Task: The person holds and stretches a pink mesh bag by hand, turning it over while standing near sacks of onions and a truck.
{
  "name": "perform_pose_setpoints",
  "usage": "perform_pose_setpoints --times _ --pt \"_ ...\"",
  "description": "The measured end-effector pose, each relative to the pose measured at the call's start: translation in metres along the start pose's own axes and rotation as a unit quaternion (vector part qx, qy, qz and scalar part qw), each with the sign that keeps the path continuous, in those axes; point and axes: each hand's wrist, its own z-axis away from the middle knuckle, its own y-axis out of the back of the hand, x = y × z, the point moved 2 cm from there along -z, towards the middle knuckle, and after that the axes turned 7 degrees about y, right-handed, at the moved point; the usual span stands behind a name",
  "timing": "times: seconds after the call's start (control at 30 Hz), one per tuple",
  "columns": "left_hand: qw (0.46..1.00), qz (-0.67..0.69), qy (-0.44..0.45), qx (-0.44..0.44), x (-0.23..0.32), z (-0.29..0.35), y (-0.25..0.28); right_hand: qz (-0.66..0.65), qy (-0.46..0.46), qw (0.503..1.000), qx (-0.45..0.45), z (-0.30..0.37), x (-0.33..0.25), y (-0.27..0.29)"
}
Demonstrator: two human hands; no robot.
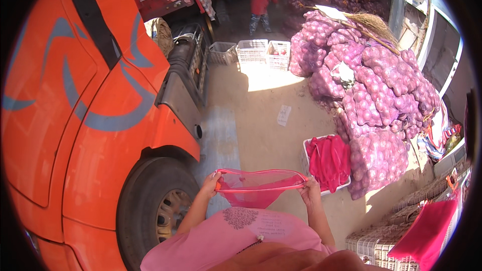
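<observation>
A pink mesh bag (253, 199) is stretched wide in front of my pink top, its mouth spread between my two hands. My left hand (210, 183) is closed on one end of its rim, beside the truck's front wheel. At the other end, my right hand (310, 190) pinches the rim. The bag hangs slack below and looks empty through its thin netting. Close beyond my right hand stands a white crate (306, 156) heaped with folded pink mesh bags (329, 163).
An orange truck (95, 170) fills the left side. Stacked purple mesh sacks of onions (374, 100) rise on the right, a straw broom (374, 25) on top. White crates (252, 51) stand ahead, a person in red (263, 5) behind them. More crates (374, 248) stand at lower right.
</observation>
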Motion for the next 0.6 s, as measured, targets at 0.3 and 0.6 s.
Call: perform_pose_setpoints --times 0.3,0.6 --pt "0.980 0.011 0.056 -0.188 0.008 0.033 -0.029 0.075 -0.023 0.997 0.013 0.016 -0.008 -0.018" --pt "0.956 0.260 -0.057 -0.121 0.024 0.013 0.011 0.212 -0.246 0.923 -0.206 0.043 0.027 -0.068"
